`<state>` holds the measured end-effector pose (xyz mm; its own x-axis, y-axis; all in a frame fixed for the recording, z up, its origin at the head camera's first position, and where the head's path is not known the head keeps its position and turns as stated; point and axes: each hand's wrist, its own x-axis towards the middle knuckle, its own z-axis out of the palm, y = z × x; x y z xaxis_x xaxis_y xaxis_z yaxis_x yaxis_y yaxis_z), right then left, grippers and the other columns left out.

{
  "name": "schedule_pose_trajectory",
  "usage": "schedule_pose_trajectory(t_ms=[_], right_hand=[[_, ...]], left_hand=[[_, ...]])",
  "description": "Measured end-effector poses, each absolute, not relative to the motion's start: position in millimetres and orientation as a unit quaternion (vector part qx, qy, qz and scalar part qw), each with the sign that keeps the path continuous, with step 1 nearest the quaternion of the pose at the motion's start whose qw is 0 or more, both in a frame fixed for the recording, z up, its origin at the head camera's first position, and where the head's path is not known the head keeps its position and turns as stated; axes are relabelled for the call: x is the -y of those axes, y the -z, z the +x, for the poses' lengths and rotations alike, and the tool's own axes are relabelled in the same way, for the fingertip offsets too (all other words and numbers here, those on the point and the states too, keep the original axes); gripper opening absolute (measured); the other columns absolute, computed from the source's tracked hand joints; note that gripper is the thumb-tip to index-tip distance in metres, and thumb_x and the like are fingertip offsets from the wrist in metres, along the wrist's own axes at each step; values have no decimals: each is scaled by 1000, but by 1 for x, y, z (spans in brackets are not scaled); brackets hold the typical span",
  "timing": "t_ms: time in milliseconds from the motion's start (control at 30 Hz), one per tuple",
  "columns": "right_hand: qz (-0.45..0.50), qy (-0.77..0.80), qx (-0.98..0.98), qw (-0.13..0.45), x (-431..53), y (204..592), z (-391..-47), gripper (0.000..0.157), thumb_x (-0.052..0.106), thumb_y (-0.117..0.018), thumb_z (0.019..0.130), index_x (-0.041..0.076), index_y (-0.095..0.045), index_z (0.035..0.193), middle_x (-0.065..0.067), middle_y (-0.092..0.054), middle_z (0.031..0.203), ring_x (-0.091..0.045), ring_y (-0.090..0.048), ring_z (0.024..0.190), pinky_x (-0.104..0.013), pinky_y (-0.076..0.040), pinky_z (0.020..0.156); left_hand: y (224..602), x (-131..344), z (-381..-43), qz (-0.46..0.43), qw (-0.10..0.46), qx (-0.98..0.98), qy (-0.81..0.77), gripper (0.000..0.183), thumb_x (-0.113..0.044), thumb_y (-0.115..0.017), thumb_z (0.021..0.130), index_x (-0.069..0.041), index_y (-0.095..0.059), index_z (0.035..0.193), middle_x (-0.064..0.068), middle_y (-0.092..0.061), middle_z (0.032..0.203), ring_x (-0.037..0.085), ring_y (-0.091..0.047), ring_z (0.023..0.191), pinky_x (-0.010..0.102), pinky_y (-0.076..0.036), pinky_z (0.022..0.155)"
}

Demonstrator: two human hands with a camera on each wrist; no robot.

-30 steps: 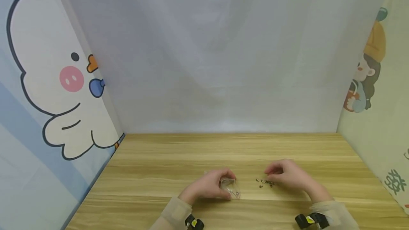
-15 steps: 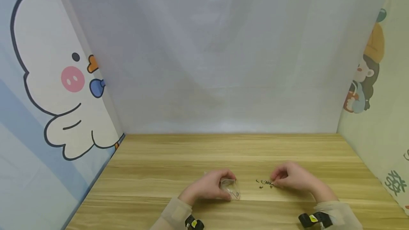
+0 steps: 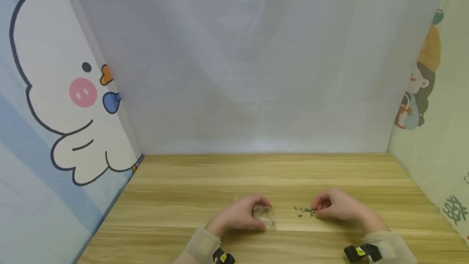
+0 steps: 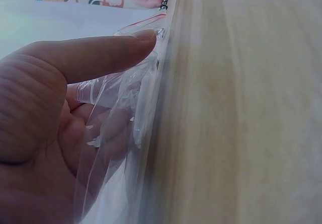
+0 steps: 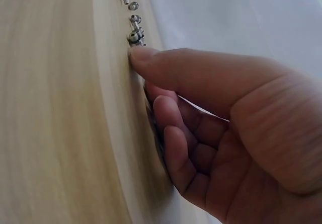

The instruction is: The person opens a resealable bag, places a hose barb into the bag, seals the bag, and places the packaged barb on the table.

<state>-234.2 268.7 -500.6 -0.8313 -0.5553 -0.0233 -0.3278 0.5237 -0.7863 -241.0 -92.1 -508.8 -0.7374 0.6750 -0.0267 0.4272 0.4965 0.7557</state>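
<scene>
At the bottom centre of the frame, a person's left hand holds a clear bag between thumb and bent fingers; one metal bit seems to sit in its corner. The other small screws lie loose on the wooden table, so most appear unbagged. Lower right, the right hand curls its fingers, thumb tip against the cluster's right end; whether it pinches a screw is hidden. Beyond hangs a pale cloth.
</scene>
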Motion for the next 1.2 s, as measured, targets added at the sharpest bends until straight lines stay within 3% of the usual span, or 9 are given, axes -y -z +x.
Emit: schedule_pose_trajectory(t_ms=[300,1200], right_hand=[[-249,414,-864,143,-268,500,-233,14,8,-82,90,0,-75,99,1,-67,85,-7,-60,77,-25,-52,69],[-236,389,-881,132,-266,500,-232,8,15,-82,93,10,-76,94,4,-69,84,-9,-61,76,-26,-52,69]], left_hand=[[510,91,-242,324,160,-849,-385,57,-15,-95,80,-16,-69,130,-12,-69,128,7,-59,124,31,-44,112],[508,92,-240,320,159,-848,-392,58,-13,-95,78,-15,-69,130,-11,-69,129,7,-60,123,31,-44,112]])
